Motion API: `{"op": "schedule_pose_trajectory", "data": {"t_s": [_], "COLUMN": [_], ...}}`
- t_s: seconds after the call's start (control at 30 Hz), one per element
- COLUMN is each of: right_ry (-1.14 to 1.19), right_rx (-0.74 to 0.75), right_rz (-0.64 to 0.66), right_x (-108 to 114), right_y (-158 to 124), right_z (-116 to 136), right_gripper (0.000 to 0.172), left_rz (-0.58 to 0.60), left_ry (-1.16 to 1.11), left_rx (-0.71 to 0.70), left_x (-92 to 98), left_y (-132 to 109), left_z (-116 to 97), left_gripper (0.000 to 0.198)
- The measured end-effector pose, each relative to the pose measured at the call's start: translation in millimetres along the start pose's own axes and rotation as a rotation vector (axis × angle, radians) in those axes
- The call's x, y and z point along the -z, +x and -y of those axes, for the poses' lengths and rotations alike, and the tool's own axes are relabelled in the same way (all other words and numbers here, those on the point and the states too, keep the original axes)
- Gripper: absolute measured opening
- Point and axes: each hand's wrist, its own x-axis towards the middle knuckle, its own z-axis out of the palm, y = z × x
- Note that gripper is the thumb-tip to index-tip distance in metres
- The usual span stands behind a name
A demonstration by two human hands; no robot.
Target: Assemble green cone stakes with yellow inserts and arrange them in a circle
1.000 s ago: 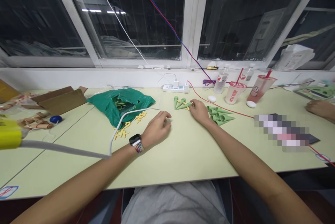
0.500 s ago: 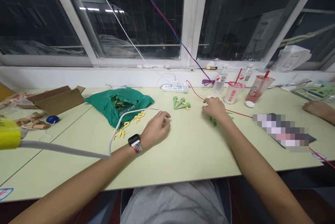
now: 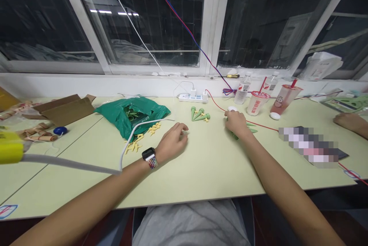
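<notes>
Your bench (image 3: 218, 177) is evenly lit, lamps (image 3: 99, 11) glint in the dark window glass (image 3: 43, 20) at upper left, and the wide lens bows the frame's edges.

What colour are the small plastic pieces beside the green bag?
The small plastic pieces are yellow; the head view shows them best.

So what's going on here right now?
A person's right hand is on a cluster of green plastic cones, though I can't tell if it grips them. The left hand rests on the pale green table, near loose yellow plastic pieces and a green plastic bag. Another person's hand rests far right.
</notes>
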Motion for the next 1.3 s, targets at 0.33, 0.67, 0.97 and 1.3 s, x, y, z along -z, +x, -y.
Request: {"op": "schedule_pose_trajectory", "data": {"t_s": [0.33, 0.67, 0.97, 1.3], "right_ry": [-0.031, 0.366, 1.544, 1.932], "right_rx": [0.05, 0.23, 0.266, 0.101], "right_rz": [-0.018, -0.41, 0.13, 0.375], "right_x": [3, 27, 25, 4], "right_y": [-2, -15, -36, -48], "right_z": [3, 23, 82, 102], "right_gripper": [0.042, 0.034, 0.04, 0.046], "left_rz": [0.007, -0.006, -0.025, -0.058], "left_ry": [-0.007, -0.063, -0.228, -0.406], "left_rx": [0.009, -0.004, -0.096, 0.003], "left_x": [0.7, -0.5, 5.0, -0.7], "left_y": [0, -1, 0, 4], "left_z": [-2, -3, -14, -3], "left_gripper": [0.02, 0.017, 0.035, 0.038]}}
